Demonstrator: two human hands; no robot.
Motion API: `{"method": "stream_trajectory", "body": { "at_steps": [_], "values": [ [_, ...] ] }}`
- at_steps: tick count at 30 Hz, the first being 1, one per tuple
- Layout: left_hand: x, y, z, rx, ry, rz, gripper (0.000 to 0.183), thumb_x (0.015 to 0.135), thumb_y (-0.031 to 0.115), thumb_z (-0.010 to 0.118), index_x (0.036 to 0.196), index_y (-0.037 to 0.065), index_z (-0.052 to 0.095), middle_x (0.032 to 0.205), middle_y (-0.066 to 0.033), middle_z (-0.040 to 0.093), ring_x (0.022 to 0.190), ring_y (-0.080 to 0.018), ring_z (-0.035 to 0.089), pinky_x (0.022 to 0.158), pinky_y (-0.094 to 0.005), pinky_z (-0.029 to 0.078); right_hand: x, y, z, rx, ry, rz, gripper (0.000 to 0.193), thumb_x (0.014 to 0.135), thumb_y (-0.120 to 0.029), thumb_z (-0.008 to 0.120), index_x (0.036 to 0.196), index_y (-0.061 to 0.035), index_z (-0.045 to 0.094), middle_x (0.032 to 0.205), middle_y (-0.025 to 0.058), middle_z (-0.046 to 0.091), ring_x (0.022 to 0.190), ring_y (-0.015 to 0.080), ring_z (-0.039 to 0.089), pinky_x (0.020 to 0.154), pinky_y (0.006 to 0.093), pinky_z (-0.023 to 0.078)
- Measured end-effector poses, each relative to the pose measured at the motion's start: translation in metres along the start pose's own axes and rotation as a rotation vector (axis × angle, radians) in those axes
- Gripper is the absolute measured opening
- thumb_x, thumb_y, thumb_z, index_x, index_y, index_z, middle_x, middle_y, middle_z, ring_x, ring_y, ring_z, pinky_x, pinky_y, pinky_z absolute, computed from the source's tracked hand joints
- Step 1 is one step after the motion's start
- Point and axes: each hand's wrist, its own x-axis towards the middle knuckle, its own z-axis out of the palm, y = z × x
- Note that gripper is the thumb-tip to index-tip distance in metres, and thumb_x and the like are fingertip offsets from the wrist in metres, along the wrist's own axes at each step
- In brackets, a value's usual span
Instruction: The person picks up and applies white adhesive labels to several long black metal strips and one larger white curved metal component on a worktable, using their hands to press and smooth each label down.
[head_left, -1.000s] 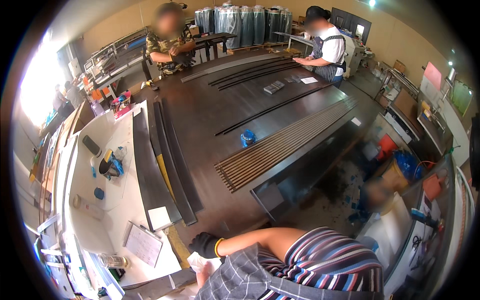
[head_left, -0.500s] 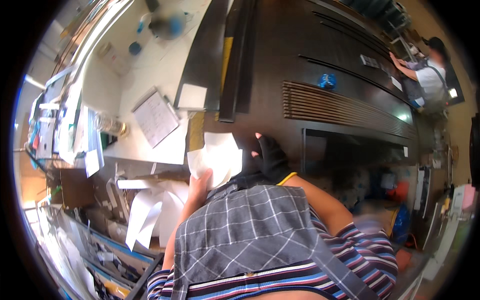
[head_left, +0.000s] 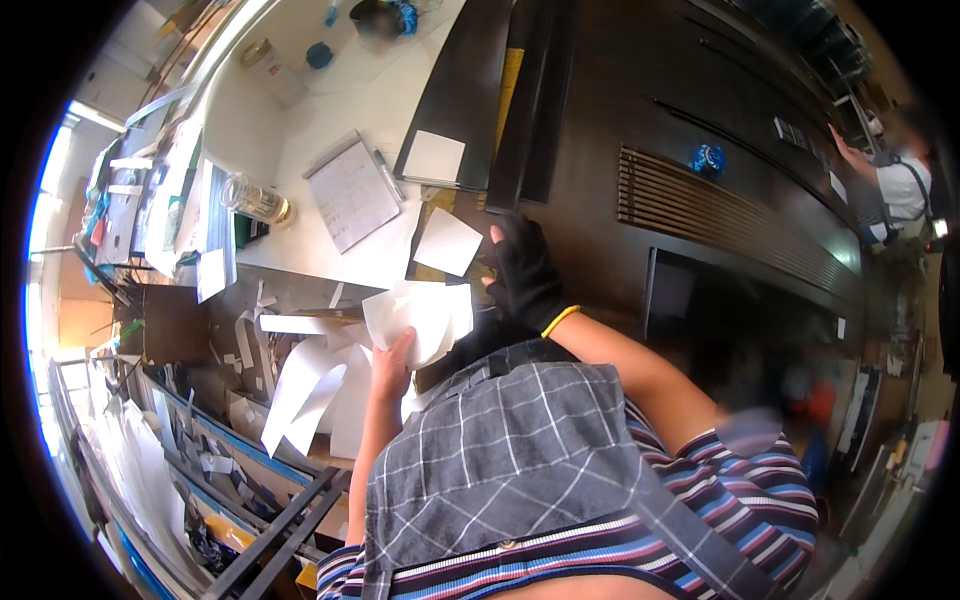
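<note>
A loose stack of white paper pieces [head_left: 425, 312] is gripped in my bare left hand [head_left: 393, 358], its thumb lying on top. Just beyond the stack, a single white paper square [head_left: 447, 242] lies across a yellow strip [head_left: 440, 205] at the worktable's near edge. My right hand [head_left: 525, 275] wears a black fingerless glove with a yellow cuff. It hovers right of that square, thumb and fingers apart, holding nothing that I can see. Farther off, another white paper square [head_left: 434, 157] rests on a long black panel [head_left: 450, 100].
A notepad [head_left: 352, 195] with a pen and a glass jar [head_left: 257, 200] stand on the white surface at left. Long dark slats [head_left: 700, 195] and a blue ball-like object [head_left: 708, 160] lie to the right. A person [head_left: 900, 185] works at far right. White sheets [head_left: 310, 390] hang below left.
The view has shifted. The paper stack in my left hand has come nearer me, and one white square now shows apart from it on the table edge. My gloved right hand has moved farther forward.
</note>
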Motion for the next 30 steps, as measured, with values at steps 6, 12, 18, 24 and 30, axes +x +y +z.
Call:
{"method": "stream_trajectory", "body": {
  "at_steps": [6,12,18,24,30],
  "values": [
    [0.004,-0.017,-0.013,-0.204,0.044,-0.122,0.049,0.083,0.005,0.064,0.129,0.003,0.046,0.116,-0.0089,0.057,0.107,-0.0229,0.056,0.092,-0.0363,0.046,0.031,-0.013,0.029,-0.16,-0.188,-0.101,0.06,0.074,-0.031,0.067,0.123,-0.0012,0.051,0.143,0.0238,0.032,0.136,0.04,0.024,0.111,0.0498,0.022],
    [0.008,-0.021,0.01,-0.263,-0.002,-0.123,0.048,0.083,0.005,0.064,0.128,0.0,0.046,0.116,-0.0097,0.058,0.104,-0.0229,0.058,0.091,-0.036,0.047,0.008,-0.061,0.001,0.163,-0.178,0.155,0.076,0.067,-0.029,0.071,0.129,0.0023,0.041,0.125,0.0227,0.045,0.116,0.0407,0.042,0.102,0.044,0.035],
    [-0.004,0.003,0.029,0.233,0.191,-0.001,0.034,0.088,0.013,0.06,0.118,-0.004,0.055,0.113,-0.0119,0.06,0.099,-0.022,0.059,0.085,-0.033,0.047,-0.011,-0.036,0.003,0.141,-0.079,0.126,0.075,0.064,-0.031,0.076,0.124,0.0009,0.045,0.126,0.024,0.043,0.121,0.0406,0.038,0.104,0.0471,0.031],
    [-0.01,0.002,-0.07,0.612,0.286,0.398,0.039,0.088,0.02,0.059,0.118,-0.006,0.055,0.112,-0.0147,0.059,0.101,-0.0255,0.056,0.088,-0.0358,0.044,-0.037,-0.019,-0.053,-0.084,-0.04,0.071,0.057,0.069,-0.034,0.074,0.113,-0.0026,0.055,0.131,0.0215,0.043,0.128,0.0425,0.032,0.108,0.0532,0.025],
    [-0.031,0.034,-0.069,0.583,0.637,0.408,0.045,0.084,0.016,0.063,0.122,-0.004,0.051,0.119,-0.0165,0.055,0.109,-0.0285,0.052,0.093,-0.0389,0.041,-0.073,-0.017,-0.096,-0.188,0.066,0.151,0.045,0.067,-0.029,0.075,0.1,-0.0032,0.06,0.121,0.0183,0.047,0.123,0.0381,0.037,0.107,0.0494,0.026]
  ]
}}
